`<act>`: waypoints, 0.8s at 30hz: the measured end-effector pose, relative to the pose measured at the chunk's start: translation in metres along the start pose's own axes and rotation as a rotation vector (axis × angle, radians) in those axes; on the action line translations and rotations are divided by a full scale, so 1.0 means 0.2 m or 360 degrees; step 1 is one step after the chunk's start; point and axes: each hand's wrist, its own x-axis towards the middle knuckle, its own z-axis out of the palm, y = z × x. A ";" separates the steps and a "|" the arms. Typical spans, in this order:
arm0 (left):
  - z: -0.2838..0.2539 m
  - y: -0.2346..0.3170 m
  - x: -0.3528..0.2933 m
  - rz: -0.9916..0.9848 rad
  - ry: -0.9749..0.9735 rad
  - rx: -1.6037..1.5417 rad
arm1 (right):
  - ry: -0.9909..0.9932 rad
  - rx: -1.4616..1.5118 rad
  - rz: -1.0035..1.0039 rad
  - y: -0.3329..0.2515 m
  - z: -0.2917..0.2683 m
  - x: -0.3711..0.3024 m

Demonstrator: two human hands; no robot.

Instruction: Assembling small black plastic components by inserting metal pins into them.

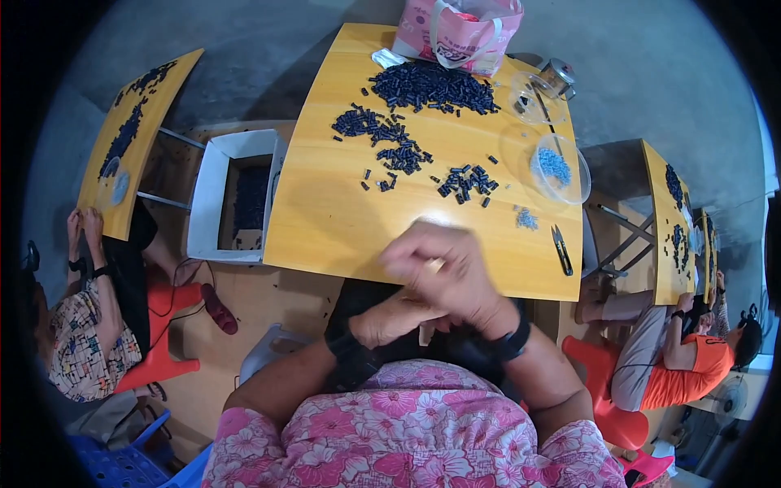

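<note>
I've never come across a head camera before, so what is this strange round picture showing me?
No machine here, only a person's bare hands. One wide fisheye camera, worn on the head, looks down at them, so straight edges bend. The left hand and blurred right hand overlap in view near the close edge of a yellow table; whether they hold anything, I can't tell. On it lie piles of small black cylindrical pieces, a clear plastic tub of tiny blue-grey pieces, black snips and a pink bag.

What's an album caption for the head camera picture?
Left hand and right hand close together at a yellow table with black pieces.
</note>
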 end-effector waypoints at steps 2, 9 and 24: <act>-0.01 0.09 0.01 0.0141 0.0047 -0.0132 | 0.0472 -0.0328 0.0176 0.14 -0.16 0.00; -0.10 0.25 0.04 0.0587 0.0703 0.1136 | 0.0904 -0.1003 0.0518 0.45 -0.43 -0.03; -0.18 0.14 0.08 0.0401 0.0798 0.1039 | 0.0912 -0.1289 0.0419 0.43 -0.33 0.02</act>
